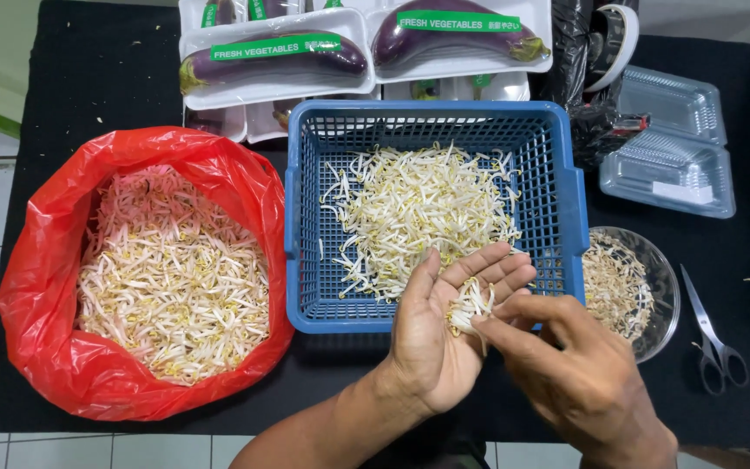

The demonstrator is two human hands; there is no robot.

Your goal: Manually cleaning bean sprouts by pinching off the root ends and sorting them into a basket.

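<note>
The left hand (440, 326) lies open, palm up, cradling a small clump of bean sprouts (470, 304); the right hand (566, 365) pinches at them, just before the blue basket (566, 187).

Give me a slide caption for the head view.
Left hand cups bean sprouts over blue basket; right hand picks at them.

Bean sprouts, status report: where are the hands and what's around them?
Left hand palm up, cupping a small bunch of bean sprouts. Right hand picking at them. Blue basket of sprouts just beyond; nothing blocks them.
</note>
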